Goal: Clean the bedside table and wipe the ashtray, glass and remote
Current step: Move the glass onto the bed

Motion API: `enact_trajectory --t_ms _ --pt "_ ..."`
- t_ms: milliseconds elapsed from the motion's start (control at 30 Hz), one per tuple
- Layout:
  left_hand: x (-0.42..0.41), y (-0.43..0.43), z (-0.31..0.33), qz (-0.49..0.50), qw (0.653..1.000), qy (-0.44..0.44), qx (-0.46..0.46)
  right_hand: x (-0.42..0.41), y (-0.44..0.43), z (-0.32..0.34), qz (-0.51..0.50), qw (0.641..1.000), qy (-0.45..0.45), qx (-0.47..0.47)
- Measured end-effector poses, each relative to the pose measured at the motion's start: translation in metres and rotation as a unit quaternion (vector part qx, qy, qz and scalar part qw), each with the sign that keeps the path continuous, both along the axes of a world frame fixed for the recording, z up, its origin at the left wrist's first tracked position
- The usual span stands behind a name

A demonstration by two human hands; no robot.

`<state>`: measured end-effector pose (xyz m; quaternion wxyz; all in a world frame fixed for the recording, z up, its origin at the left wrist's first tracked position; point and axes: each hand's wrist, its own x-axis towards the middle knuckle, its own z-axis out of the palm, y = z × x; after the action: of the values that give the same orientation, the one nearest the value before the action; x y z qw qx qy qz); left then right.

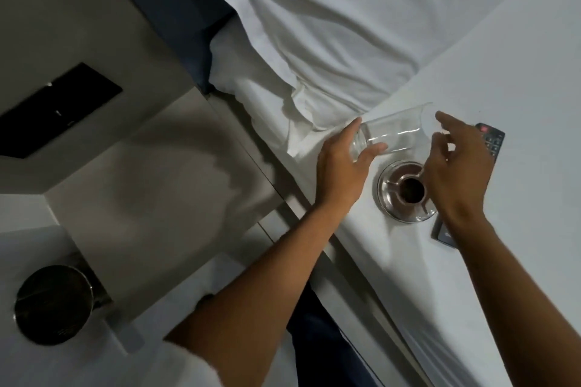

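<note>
A clear drinking glass (394,132) lies tilted on its side above the white bed sheet. My left hand (344,171) grips its base end between thumb and fingers. My right hand (457,173) hovers at the glass's mouth with spread fingers, touching or nearly touching the rim. Below the glass, a round glass ashtray (393,198) with a dark centre rests on the sheet, partly hidden by my right hand. A black remote (492,141) with a red button lies behind my right hand. The grey bedside table (151,173) is at the left.
A white pillow (361,25) fills the top of the view. A dark flat object (443,234) lies beside the ashtray under my right wrist. A black panel (59,107) sits on the wall at left. A metal bin (53,303) stands on the floor at lower left.
</note>
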<state>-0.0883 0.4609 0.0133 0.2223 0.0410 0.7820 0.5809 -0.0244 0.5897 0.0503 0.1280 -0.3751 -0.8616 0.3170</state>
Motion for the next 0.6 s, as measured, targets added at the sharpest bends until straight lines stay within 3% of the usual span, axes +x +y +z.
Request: enact_trajectory --t_ms 167,300,433,600 --pt "-0.001 0.007 -0.012 -0.095 0.981 0.137 -0.097 0.005 0.006 -0.003 0.039 0.994 -0.082 0.052" --pt "0.006 -0.016 -0.009 -0.082 0.968 0.209 -0.11 -0.001 -0.013 0.0 0.02 0.99 -0.081 0.115" --pt "0.015 -0.06 -0.004 0.0 0.957 0.254 -0.138 -0.005 -0.058 0.013 0.048 0.992 -0.029 0.112" --pt "0.045 -0.175 0.002 0.198 0.925 0.226 -0.232 0.001 -0.148 0.015 0.224 0.974 0.025 -0.007"
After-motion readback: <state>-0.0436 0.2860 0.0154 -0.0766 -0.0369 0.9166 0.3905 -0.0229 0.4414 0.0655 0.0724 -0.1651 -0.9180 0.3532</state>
